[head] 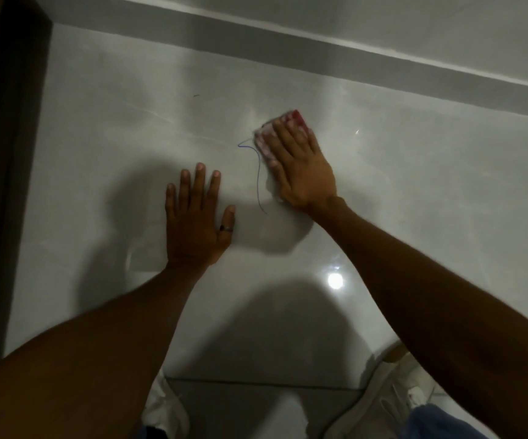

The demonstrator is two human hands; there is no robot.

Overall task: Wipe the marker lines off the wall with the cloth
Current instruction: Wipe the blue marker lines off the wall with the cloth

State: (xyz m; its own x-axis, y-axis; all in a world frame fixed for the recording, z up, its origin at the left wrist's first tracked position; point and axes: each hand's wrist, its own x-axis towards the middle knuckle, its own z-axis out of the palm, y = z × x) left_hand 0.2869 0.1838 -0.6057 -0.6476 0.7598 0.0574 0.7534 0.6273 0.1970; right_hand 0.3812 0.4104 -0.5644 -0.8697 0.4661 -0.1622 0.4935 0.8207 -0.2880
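Observation:
A thin blue marker line (258, 172) curls down the glossy pale grey wall (414, 185). My right hand (300, 166) presses flat on a pink and red cloth (264, 139), just right of the line's top; the cloth shows past the fingertips and thumb side. My left hand (196, 213) lies flat and open on the wall, left of the line, with a dark ring on one finger.
A dark door frame (9, 153) runs down the left edge. A pale ledge (383, 58) crosses above. A small dark mark (196, 96) sits higher on the wall. White shoes (395, 384) stand on the floor below. A lamp glare (335, 280) shines on the tile.

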